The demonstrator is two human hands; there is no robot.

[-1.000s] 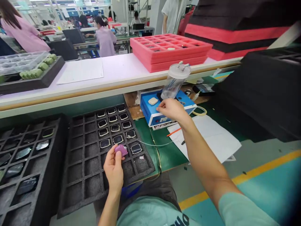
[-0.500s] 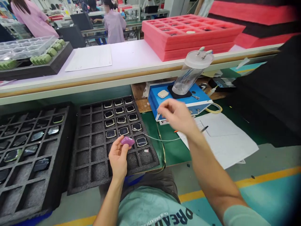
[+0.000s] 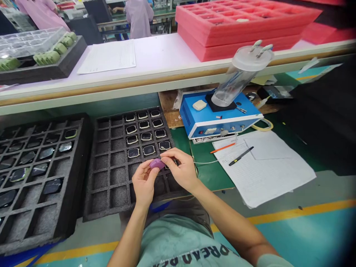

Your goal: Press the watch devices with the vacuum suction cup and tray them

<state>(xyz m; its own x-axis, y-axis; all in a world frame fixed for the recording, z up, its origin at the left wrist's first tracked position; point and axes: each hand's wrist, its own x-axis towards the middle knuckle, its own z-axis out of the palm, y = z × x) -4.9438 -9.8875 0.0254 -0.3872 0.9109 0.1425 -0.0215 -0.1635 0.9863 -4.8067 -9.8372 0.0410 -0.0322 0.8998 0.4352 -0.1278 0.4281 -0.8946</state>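
My left hand (image 3: 144, 183) pinches a small purple rounded case (image 3: 157, 164) between thumb and fingers, above the middle foam tray (image 3: 100, 180). My right hand (image 3: 182, 168) has thumb and forefinger pressed together at the case's right edge; whatever is in that pinch is too small to make out. Square watch faces (image 3: 149, 150) with pale frames sit in several pockets of the tray just beyond my hands. A thin white cable (image 3: 207, 163) runs out from behind my right hand toward the papers. My right hand hides part of the tray.
A blue machine (image 3: 194, 124) bears a clear cylinder (image 3: 233, 83) and a cream square piece (image 3: 199, 105). Papers (image 3: 267, 170) with a black pen (image 3: 241, 156) lie to the right. Another foam tray (image 3: 63, 211) stands at left. Red foam trays (image 3: 194, 42) rest on the shelf (image 3: 155, 48).
My right hand has come from the front of the blue machine down and left to the purple case. My left hand still holds the case, and the view has tilted down slightly.
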